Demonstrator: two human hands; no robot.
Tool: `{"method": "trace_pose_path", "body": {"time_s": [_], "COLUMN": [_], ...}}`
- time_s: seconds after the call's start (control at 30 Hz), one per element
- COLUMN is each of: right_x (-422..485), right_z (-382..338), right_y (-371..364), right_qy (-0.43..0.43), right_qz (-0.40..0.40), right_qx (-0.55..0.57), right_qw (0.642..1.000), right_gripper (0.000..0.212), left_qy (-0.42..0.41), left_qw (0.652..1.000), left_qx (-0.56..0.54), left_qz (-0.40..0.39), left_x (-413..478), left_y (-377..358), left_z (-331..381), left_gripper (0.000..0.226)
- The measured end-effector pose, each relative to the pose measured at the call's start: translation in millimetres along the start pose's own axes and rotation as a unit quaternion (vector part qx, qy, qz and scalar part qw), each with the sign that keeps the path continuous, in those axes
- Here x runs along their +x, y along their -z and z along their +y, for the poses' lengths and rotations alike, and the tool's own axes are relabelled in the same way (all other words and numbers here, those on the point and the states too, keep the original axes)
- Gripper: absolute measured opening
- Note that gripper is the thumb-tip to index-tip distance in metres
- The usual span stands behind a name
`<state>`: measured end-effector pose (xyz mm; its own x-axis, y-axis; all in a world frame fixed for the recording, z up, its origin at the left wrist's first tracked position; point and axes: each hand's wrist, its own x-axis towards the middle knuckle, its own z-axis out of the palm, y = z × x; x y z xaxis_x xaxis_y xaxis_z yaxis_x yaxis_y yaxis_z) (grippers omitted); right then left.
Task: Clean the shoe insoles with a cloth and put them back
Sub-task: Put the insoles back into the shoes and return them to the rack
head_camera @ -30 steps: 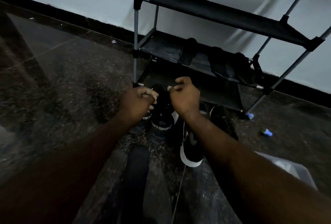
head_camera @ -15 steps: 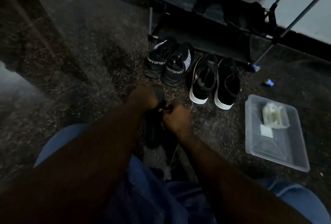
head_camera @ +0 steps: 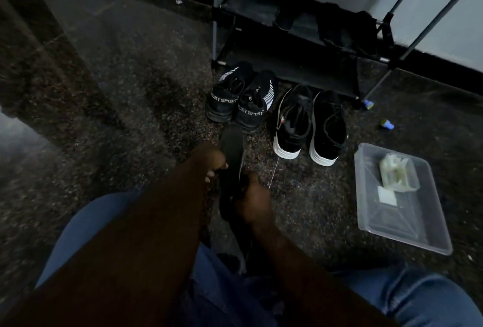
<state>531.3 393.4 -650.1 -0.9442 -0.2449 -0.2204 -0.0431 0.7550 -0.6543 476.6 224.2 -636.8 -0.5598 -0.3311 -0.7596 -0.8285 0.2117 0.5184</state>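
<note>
A black insole [head_camera: 232,143] lies lengthwise between my hands, just in front of my knees, toe end toward the shoes. My left hand [head_camera: 212,159] grips its left edge near the middle. My right hand [head_camera: 253,202] is curled round its lower part; the dim light hides which fingers touch it. A black pair of shoes lettered SPORT [head_camera: 241,100] stands on the floor beyond, and a black pair with white soles [head_camera: 311,125] to its right. A pale crumpled cloth [head_camera: 397,173] lies in a clear plastic tray [head_camera: 407,232] on the right.
A black shoe rack [head_camera: 287,46] with dark footwear on its lower shelf stands against the wall behind the shoes. Two small blue objects [head_camera: 386,124] lie on the dark speckled floor near the rack's right foot. My jeans-clad knees fill the bottom.
My hands have come back from the SPORT shoes toward my lap, holding the insole. The view has tilted down, bringing the tray and my knees into sight.
</note>
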Motion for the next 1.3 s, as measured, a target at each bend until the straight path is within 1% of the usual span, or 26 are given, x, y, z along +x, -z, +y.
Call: {"method": "trace_pose_path", "body": {"time_s": [0.07, 0.13, 0.17, 0.23, 0.3, 0.33, 0.43, 0.5, 0.57, 0.63, 0.7, 0.77, 0.87, 0.93, 1.0, 1.07, 1.17, 1.23, 1.3], "right_x": [7, 14, 18, 28, 37, 42, 52, 57, 61, 70, 88, 116, 161, 193, 229, 266, 319, 348, 367], "right_z": [-2, -6, -8, -12, -18, -20, -25, -28, -32, -40, -55, -72, -97, -112, -123, -132, -147, -156, -162], "right_y": [8, 18, 22, 25, 27, 28, 36, 42, 47, 51, 56, 62, 81, 90, 93, 95, 105, 111, 112], "right_qy": [0.004, 0.003, 0.001, -0.012, -0.021, -0.022, -0.014, -0.003, 0.026, 0.062, 0.085, 0.096, 0.119, 0.134, 0.140, 0.144, 0.114, 0.098, 0.100], "right_qz": [0.021, 0.025, 0.029, 0.027, 0.026, 0.030, 0.064, 0.083, 0.083, 0.066, 0.053, 0.052, 0.031, 0.027, 0.054, 0.101, 0.139, 0.150, 0.160], "right_qx": [0.050, 0.080, 0.090, 0.117, 0.157, 0.178, 0.237, 0.270, 0.294, 0.290, 0.294, 0.312, 0.342, 0.346, 0.335, 0.304, 0.242, 0.224, 0.188], "right_qw": [0.999, 0.996, 0.996, 0.993, 0.987, 0.983, 0.969, 0.959, 0.952, 0.953, 0.951, 0.944, 0.932, 0.928, 0.930, 0.936, 0.954, 0.958, 0.964], "right_gripper": [0.035, 0.018, 0.018, 0.032, 0.033, 0.031, 0.031, 0.033, 0.035, 0.034, 0.031, 0.033, 0.044, 0.049, 0.051, 0.051, 0.044, 0.040, 0.037], "left_qy": [0.014, 0.016, 0.021, 0.034, 0.021, 0.012, -0.056, -0.135, -0.190, -0.220, -0.249, -0.260, -0.261, -0.276, -0.298, -0.311, -0.288, -0.304, -0.328], "left_qw": [0.999, 0.999, 0.997, 0.988, 0.979, 0.976, 0.953, 0.937, 0.918, 0.898, 0.888, 0.883, 0.879, 0.881, 0.884, 0.888, 0.904, 0.899, 0.893], "left_qx": [-0.027, -0.041, -0.067, -0.144, -0.190, -0.209, -0.298, -0.320, -0.341, -0.373, -0.378, -0.378, -0.383, -0.365, -0.340, -0.323, -0.304, -0.300, -0.289], "left_qz": [-0.025, -0.015, -0.019, -0.047, -0.066, -0.061, -0.012, 0.037, 0.072, 0.075, 0.080, 0.100, 0.113, 0.117, 0.119, 0.102, 0.086, 0.098, 0.105], "left_x": [-3, 0, -2, -7, -14, -14, -12, -6, -3, -1, 3, 15, 40, 59, 77, 81, 88, 98, 105], "left_y": [1, 3, 4, 6, 5, 4, 3, 6, 13, 22, 32, 46, 74, 91, 104, 109, 107, 106, 107], "left_z": [3, 3, 5, 8, 10, 11, 21, 36, 57, 81, 105, 131, 173, 201, 228, 249, 268, 273, 278], "left_gripper": [0.051, 0.056, 0.056, 0.048, 0.041, 0.039, 0.023, 0.022, 0.022, 0.008, 0.009, 0.012, 0.012, 0.011, 0.012, 0.018, 0.006, 0.011, 0.018]}}
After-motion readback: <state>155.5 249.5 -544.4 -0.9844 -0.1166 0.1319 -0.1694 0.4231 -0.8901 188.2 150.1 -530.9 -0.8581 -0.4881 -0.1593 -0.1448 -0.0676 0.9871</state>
